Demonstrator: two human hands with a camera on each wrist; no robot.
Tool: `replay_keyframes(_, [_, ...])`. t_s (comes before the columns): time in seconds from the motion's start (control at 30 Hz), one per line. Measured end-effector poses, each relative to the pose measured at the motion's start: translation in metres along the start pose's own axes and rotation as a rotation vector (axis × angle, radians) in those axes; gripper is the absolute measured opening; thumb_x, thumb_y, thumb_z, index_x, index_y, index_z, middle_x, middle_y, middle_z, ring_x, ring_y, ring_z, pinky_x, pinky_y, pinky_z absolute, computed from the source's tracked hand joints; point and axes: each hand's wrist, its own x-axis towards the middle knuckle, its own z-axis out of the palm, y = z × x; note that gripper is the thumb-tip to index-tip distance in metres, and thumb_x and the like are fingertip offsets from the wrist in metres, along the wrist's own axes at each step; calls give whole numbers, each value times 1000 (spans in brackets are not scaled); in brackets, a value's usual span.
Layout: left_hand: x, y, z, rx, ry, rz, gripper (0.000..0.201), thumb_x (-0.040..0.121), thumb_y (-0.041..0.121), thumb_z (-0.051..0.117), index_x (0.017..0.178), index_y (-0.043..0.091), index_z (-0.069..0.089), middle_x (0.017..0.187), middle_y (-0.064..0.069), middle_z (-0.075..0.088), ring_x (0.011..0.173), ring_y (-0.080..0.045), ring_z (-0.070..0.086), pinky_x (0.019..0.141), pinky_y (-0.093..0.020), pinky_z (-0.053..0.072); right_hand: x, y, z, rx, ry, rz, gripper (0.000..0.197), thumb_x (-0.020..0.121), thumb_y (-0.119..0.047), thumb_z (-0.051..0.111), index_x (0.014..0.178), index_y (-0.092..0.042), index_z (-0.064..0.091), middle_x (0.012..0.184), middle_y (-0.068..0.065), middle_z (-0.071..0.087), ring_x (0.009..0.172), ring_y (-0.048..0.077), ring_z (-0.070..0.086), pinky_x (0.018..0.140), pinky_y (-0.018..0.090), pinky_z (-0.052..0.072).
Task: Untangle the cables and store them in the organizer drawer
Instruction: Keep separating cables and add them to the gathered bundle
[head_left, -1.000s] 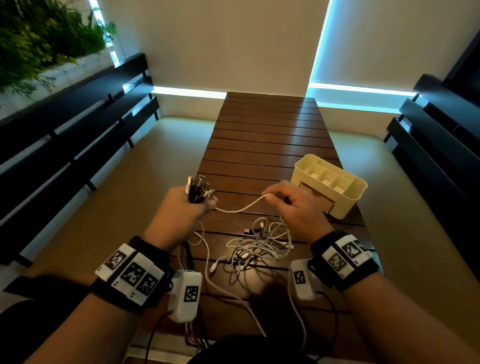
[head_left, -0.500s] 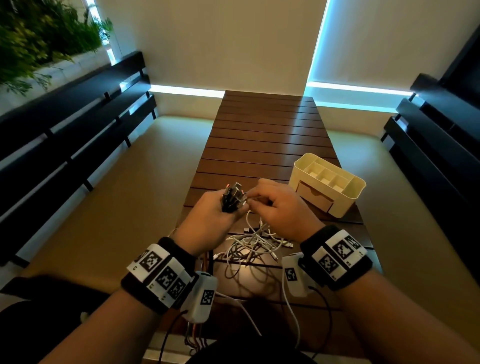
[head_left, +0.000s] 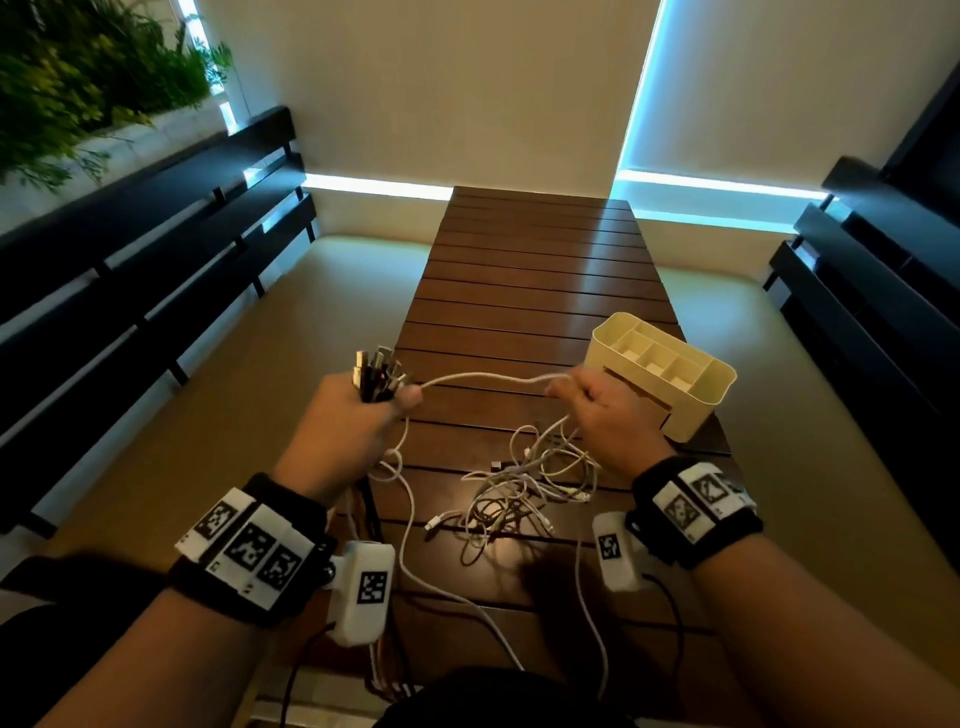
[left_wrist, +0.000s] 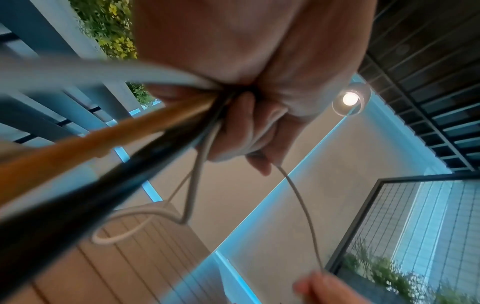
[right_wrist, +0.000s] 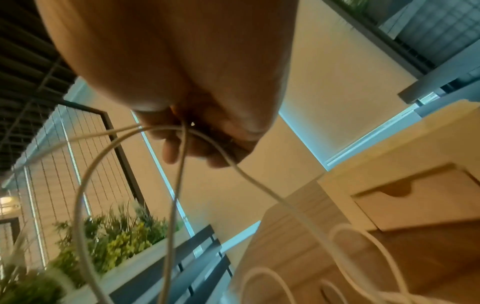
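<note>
White cable (head_left: 483, 378) stretched between my hands, to draw it free of tangle (head_left: 524, 488) on slatted table (head_left: 535, 291); left hand (head_left: 348, 415) fisted round bunched plug ends (head_left: 376, 375), keeping sorted ones together; right hand (head_left: 605, 415) pinching cable; organizer (head_left: 696, 395) just beyond right hand, drawer closed; loops below may snag.

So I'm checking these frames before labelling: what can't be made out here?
- Drawer: contents hidden, it is closed; hidden in the head view by the right hand.
- Connector types in the left hand: too small.
- Cable pile: count unclear, strands overlap.
- Left wrist view: near cables blurred.
</note>
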Motion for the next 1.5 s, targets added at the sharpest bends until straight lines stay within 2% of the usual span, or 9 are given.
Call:
replay_keyframes(0.13, [-5, -4, 11, 223, -43, -11, 14, 92, 21, 68, 81, 12, 69, 63, -2, 58, 60, -19, 49, 63, -34, 41, 22, -15, -17, -130, 139, -198, 18, 101, -24, 53, 105, -21, 70, 85, -15, 49, 80, -3, 48, 67, 6, 34])
replay_keyframes(0.3, [-5, 3, 10, 268, 14, 18, 18, 94, 25, 66, 92, 8, 71, 85, -19, 67, 67, -20, 54, 64, -32, 42, 8, -20, -12, -103, -40, -167, 22, 102, -25, 49, 111, -28, 69, 67, -20, 58, 65, -8, 53, 56, 9, 37])
replay_keyframes(0.57, [-14, 33, 17, 153, 124, 241, 8, 95, 20, 64, 97, 20, 72, 75, 1, 65, 58, 0, 53, 54, -11, 41, 0, -18, 2, -177, -72, -208, 21, 100, -24, 56, 112, -20, 73, 72, -18, 61, 66, -5, 58, 58, 5, 42])
replay_keyframes(0.7, [-14, 37, 30, 141, 158, 289, 11, 94, 15, 66, 94, 26, 67, 82, 10, 65, 66, 9, 58, 60, -5, 42, 2, -31, -1, -379, -67, -215, 25, 101, -29, 50, 108, -21, 72, 81, -9, 65, 71, 3, 55, 63, 15, 37])
replay_keyframes(0.8, [-13, 35, 26, 122, 215, 273, 12, 94, 18, 65, 105, 20, 68, 88, 1, 67, 75, -8, 59, 61, -7, 43, 4, -27, -6, -616, -170, -31, 27, 100, -27, 44, 98, -18, 69, 79, -4, 60, 81, 15, 55, 69, 26, 39])
replay_keyframes(0.93, [-15, 36, 27, 113, 211, 246, 15, 95, 18, 65, 109, 21, 68, 81, 3, 62, 66, -10, 52, 58, -11, 44, 1, -29, -12, -314, -338, 138, 27, 99, -35, 48, 112, -22, 67, 99, -8, 64, 89, 8, 59, 71, 23, 47])
replay_keyframes(1.07, [-21, 37, 38, 136, 131, 294, 18, 94, 15, 65, 111, 17, 69, 81, 15, 61, 66, 13, 55, 59, -2, 39, -7, -41, -11, -163, -262, 7, 25, 103, -35, 46, 112, -28, 68, 94, -13, 63, 82, -2, 55, 63, 16, 36])
replay_keyframes(1.27, [-22, 33, 50, 319, -138, 242, 11, 95, 21, 64, 90, 14, 70, 71, 5, 61, 60, -5, 51, 63, -31, 42, -11, -62, -10, -85, -209, -245, 17, 101, -24, 53, 107, -24, 69, 86, -11, 65, 77, 1, 58, 65, 15, 45])
replay_keyframes(1.5, [-20, 34, 32, 260, 63, 231, 17, 94, 20, 65, 81, 10, 67, 62, 5, 51, 49, 0, 44, 48, -11, 34, -17, -46, -8, -8, -164, -205, 13, 100, -27, 54, 96, -35, 63, 81, -12, 63, 75, 4, 57, 65, 11, 43])
